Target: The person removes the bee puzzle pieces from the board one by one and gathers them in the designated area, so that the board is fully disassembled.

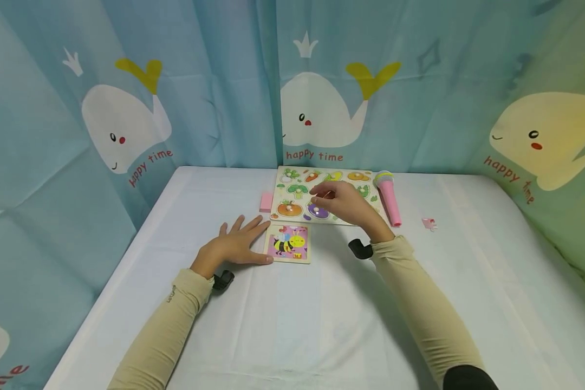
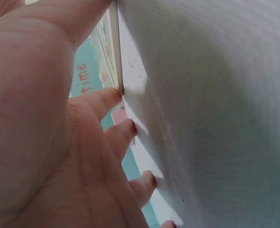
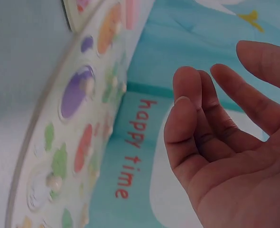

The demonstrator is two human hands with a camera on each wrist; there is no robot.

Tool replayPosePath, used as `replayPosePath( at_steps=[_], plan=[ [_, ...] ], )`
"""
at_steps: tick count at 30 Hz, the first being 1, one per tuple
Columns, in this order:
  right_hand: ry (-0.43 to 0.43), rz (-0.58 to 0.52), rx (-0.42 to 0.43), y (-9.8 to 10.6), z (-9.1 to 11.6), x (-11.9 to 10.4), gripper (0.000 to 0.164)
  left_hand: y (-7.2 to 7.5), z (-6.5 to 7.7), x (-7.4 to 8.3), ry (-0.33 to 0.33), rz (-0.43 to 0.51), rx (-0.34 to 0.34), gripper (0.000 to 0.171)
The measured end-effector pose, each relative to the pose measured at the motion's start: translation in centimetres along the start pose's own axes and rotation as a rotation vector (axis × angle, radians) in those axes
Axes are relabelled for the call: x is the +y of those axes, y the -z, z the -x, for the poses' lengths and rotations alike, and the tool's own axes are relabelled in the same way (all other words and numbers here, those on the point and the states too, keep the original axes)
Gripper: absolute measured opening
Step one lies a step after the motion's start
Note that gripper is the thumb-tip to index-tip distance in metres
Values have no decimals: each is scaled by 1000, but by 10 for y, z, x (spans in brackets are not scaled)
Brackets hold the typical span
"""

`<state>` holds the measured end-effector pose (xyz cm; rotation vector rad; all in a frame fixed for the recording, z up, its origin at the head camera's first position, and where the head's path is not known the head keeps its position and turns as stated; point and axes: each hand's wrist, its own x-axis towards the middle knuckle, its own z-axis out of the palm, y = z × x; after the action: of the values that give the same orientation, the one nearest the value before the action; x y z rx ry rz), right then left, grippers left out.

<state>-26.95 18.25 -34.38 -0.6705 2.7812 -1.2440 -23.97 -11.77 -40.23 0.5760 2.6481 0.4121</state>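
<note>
My left hand [image 1: 236, 244] rests palm down on the white table with its fingers spread. Its thumb touches the lower left edge of a small square bee puzzle [image 1: 290, 245], and the index fingertip is right at the upper left corner. Over the wooden vegetable peg puzzle [image 1: 292, 221] hovers my right hand [image 1: 343, 203], fingers loosely bent and nothing between them. That hand and forearm cover part of the board in the head view. In the right wrist view, an eggplant piece [image 3: 76, 92] with its knob sits in the board.
A pink toy microphone [image 1: 390, 200] lies along the peg puzzle's right side. Beside the board's left edge is a pink block [image 1: 266, 202]. A small pink item [image 1: 429, 224] lies farther right. Whale-print curtains [image 1: 239, 108] hang behind the table and along its sides.
</note>
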Motion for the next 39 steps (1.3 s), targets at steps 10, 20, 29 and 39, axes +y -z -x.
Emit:
replayPosePath(
  at_steps=[10, 20, 29, 39],
  plan=[
    [87, 41, -127, -29, -10, -1, 27, 1, 2, 0, 9, 0, -2, 103],
    [64, 7, -187, -47, -18, 3, 27, 1, 1, -2, -4, 3, 1, 103],
    [52, 54, -275, -66, -23, 8, 21, -1, 1, -2, -15, -3, 3, 103],
    [119, 120, -333, -78, -24, 6, 21, -2, -1, -4, -26, -1, 5, 103]
  ],
)
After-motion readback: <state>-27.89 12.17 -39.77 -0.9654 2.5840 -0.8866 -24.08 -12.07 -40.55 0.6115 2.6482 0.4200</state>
